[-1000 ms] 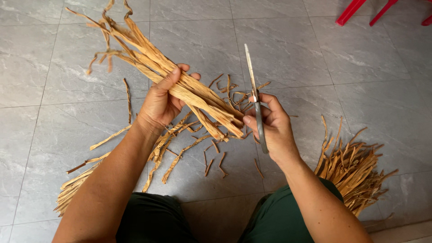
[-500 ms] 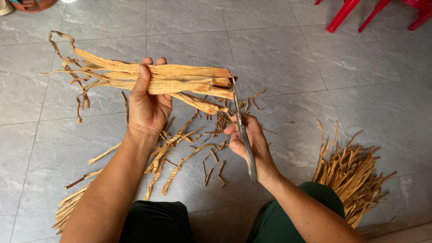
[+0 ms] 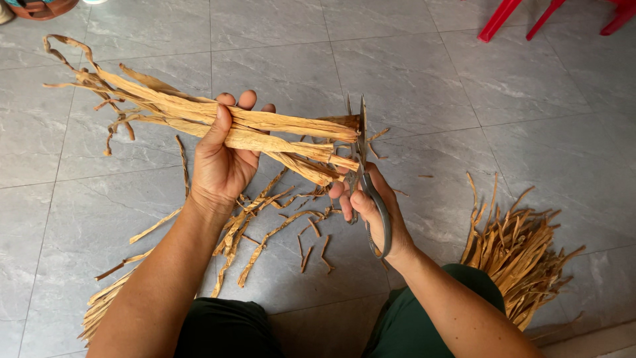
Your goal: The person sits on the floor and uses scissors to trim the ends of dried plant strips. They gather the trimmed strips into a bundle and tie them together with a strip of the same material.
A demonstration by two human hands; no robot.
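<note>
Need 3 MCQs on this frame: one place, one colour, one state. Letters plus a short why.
1. Where is the neat pile of strips?
A. by the right leg
B. on the lap
C. under the chair

2. Colour of the chair legs at the top?
A. blue
B. red
C. white

3. The scissors in the right hand are:
A. lying on the floor
B. at the end of the bundle in the left hand
C. stuck in the pile

Key: 1 A, pile lies beside that leg; 2 B, plainly red; 3 B, blades meet the strip ends.
</note>
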